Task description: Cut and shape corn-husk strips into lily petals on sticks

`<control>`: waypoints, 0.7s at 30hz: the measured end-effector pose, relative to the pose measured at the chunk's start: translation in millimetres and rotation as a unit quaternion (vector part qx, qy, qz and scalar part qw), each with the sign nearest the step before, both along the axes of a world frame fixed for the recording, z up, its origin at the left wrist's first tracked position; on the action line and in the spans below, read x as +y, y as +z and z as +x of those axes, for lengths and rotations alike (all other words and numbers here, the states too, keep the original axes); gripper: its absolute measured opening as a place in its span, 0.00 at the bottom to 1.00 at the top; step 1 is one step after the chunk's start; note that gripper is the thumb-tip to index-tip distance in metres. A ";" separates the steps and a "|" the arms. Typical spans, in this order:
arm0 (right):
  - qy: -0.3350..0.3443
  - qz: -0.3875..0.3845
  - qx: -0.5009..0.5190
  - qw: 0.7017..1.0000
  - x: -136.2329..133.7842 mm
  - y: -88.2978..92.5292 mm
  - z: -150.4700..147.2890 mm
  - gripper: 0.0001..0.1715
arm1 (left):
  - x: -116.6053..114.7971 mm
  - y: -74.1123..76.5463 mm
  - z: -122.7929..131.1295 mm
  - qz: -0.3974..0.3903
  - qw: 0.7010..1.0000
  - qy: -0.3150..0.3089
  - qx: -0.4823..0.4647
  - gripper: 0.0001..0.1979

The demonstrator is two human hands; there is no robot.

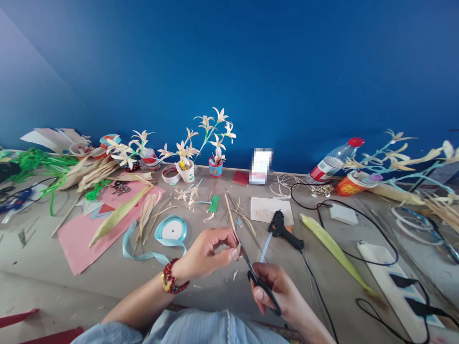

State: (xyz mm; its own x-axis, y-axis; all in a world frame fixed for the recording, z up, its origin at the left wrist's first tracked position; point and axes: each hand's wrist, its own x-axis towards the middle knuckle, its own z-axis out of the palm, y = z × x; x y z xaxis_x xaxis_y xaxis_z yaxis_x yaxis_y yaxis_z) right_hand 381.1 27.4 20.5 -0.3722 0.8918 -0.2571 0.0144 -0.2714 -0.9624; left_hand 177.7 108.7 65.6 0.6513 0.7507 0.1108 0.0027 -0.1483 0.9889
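Observation:
My left hand (211, 251) is closed in a pinch on a small pale piece of corn husk (238, 249), which sticks out past the fingertips. Black-handled scissors (263, 289) sit in my right hand (274, 282), with fingers through the handles. Their blades point up and left, right beside the left fingertips; whether they touch the husk I cannot tell. Beyond the hands lies a narrow tan strip (230, 212); its near end is hidden by the left hand and blades. A roll of light blue ribbon (172, 229) lies left of my left hand.
A black glue gun (285, 230) rests right of centre, its cable running toward me. Farther right are a green corn husk (337, 253) and a white power strip (389, 286). Cups with husk flowers (186, 171) line the blue wall. Pink paper (81, 239) lies left.

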 end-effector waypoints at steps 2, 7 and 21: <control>-0.002 0.003 -0.007 1.000 0.3 0.0 -0.6 0.37 | 0.2 -0.9 0.0 -0.002 1.000 0.000 0.004 0.06; -0.019 -0.007 -0.013 1.000 -0.2 -5.5 -0.3 0.37 | -0.7 -1.9 0.4 -0.011 1.000 -0.002 0.006 0.06; -0.001 -0.008 0.012 1.000 -0.2 -2.9 0.1 0.37 | 4.1 -0.8 -2.1 -0.004 1.000 -0.025 0.009 0.09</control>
State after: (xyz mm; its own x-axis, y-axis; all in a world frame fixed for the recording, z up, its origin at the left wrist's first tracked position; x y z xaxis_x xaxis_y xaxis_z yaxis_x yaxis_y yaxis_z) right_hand 381.2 27.1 17.6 -0.3763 0.8884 -0.2630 -0.0090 -0.2873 -0.9578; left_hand 175.6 112.8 64.8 0.6893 0.7184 0.0936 0.0130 -0.1415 0.9899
